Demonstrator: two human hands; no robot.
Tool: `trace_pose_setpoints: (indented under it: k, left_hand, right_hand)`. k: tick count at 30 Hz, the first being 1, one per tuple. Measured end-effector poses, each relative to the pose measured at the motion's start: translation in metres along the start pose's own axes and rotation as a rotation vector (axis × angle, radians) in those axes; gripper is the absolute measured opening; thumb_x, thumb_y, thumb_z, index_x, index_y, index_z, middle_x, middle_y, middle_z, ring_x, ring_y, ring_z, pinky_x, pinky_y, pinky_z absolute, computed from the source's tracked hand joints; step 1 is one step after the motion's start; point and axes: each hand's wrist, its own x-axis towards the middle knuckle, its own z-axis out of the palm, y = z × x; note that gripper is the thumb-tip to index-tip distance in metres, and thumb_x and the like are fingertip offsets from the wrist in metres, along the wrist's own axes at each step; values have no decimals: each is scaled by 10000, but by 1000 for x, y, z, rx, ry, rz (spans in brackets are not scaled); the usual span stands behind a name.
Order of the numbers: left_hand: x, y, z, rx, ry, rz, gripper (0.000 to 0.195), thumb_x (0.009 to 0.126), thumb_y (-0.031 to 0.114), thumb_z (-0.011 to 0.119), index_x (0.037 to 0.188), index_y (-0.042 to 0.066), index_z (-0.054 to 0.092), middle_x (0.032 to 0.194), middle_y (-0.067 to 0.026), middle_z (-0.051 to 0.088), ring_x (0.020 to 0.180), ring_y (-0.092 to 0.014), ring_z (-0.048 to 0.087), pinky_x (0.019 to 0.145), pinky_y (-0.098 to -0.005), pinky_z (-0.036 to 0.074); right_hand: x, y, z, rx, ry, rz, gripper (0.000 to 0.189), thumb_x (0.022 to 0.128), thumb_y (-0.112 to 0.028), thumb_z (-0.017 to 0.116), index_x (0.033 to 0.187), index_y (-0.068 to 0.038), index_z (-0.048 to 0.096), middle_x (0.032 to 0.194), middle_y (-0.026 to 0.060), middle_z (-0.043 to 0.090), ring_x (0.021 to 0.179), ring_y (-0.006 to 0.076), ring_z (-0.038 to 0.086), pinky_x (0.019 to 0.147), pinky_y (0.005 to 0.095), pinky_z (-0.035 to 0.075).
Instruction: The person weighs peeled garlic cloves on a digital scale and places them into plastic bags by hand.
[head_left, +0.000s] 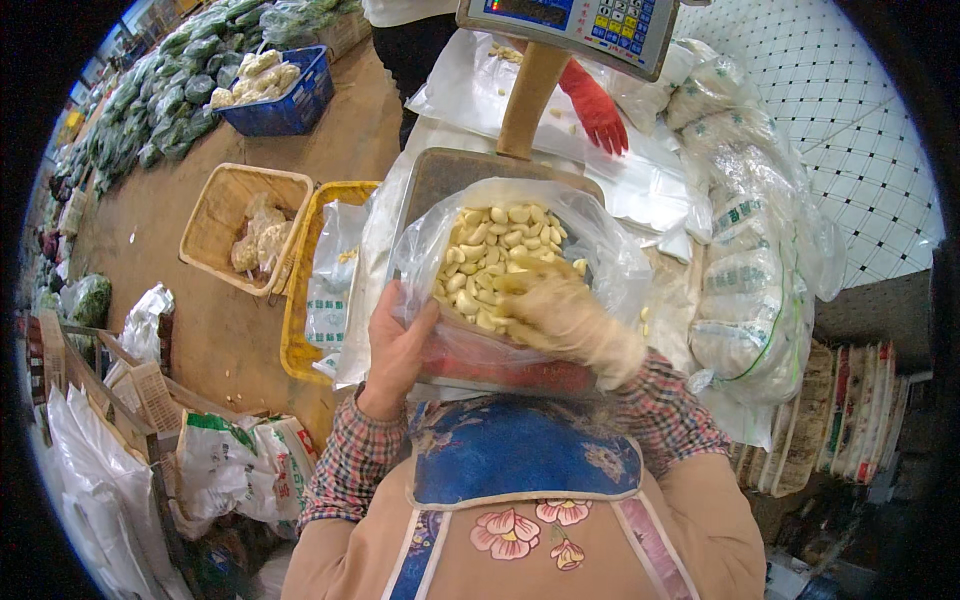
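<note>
An open clear plastic bag (615, 262) full of peeled garlic cloves (469, 262) rests on the pan of a weighing scale (442, 169). My bare left hand (401, 341) grips the bag's edge at its near left side, thumb apart from the fingers. Over the near right part of the cloves is my right hand (574, 311), in a pale glove that is blurred. Its fingers are among the cloves; whether they close on any cannot be told. The scale's display head (574, 30) stands on a post beyond the bag.
Across the table, a person's red-gloved hand (596, 112) lies over white plastic sheets (645, 184). Filled bags (739, 277) line the right side. On the left are a yellow crate (292, 330), a tan crate (199, 225) and a blue crate (285, 112).
</note>
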Motion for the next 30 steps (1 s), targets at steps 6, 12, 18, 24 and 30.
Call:
trace_pose_setpoints:
  k: [6, 12, 18, 24, 30]
  left_hand:
    - [12, -10, -11, 331, 69, 180, 349, 772, 127, 643, 1042, -25, 481, 936, -81, 540, 844, -135, 517, 706, -261, 428]
    - [57, 6, 4, 985, -11, 390, 421, 728, 150, 678, 1052, -44, 493, 974, -154, 544, 869, -186, 537, 712, -293, 435]
    - [59, 7, 3, 156, 14, 38, 171, 827, 61, 552, 989, 10, 538, 875, -27, 584, 785, -97, 553, 673, -222, 449]
    - [57, 5, -3, -209, 29, 58, 145, 851, 37, 515, 992, 20, 541, 877, -18, 582, 776, -89, 554, 694, -211, 454]
    - [69, 9, -22, -406, -26, 112, 152, 847, 33, 527, 998, 20, 544, 878, -25, 595, 768, -89, 563, 671, -206, 460]
  right_hand:
    - [-8, 34, -19, 394, 136, 181, 340, 771, -222, 582, 1077, -72, 568, 1171, 144, 520, 1090, 297, 487, 932, 369, 380]
    - [63, 47, 4, 379, 191, 277, 346, 801, -250, 520, 1093, -66, 550, 1067, 173, 562, 1029, 322, 506, 899, 391, 389]
    - [27, 7, 7, 205, 105, -61, 339, 804, -233, 516, 1085, -51, 568, 1051, 183, 554, 1011, 336, 506, 908, 411, 380]
    - [-18, 47, -5, 551, 310, 335, 344, 872, -140, 462, 1194, -24, 491, 1171, 185, 512, 1107, 323, 470, 957, 358, 360]
    - [-23, 48, -17, 269, 361, 340, 364, 871, -127, 471, 1219, -22, 465, 1168, 166, 523, 1080, 252, 504, 927, 332, 388]
